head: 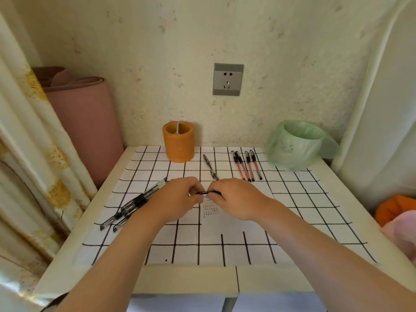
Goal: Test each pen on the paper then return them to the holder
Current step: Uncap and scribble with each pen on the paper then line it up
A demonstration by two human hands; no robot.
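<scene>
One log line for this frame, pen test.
hands: left hand and right hand both pinch held pen | held pen: level, above paper | on table: black pens left, red pens right | holder: rear, no hand near

Holder [179,143]: mottled amber-orange, with a pale line across its inside.
Held pen [206,193]: black, with a silvery glint at its middle.
Left pens [132,204]: black, with clear barrels.
Right pens [246,165]: pinkish-red barrels, black caps.
Single pen [211,167]: dark grey to black.
Paper [234,224]: white, with rows of small dark marks.
Table cover [292,199]: white, with a black grid.
Table [191,278]: cream.
Bin [295,147]: pale translucent green.
Wall [135,52]: cream, with faint grey-brown speckles.
Socket [227,79]: grey, with darker bands at top and bottom.
Roll [85,122]: dusty pink.
Curtain [33,122]: cream, with yellow-gold floral patches.
Orange cloth [396,207]: bright orange.
Pink cloth [403,230]: pale pink.
</scene>
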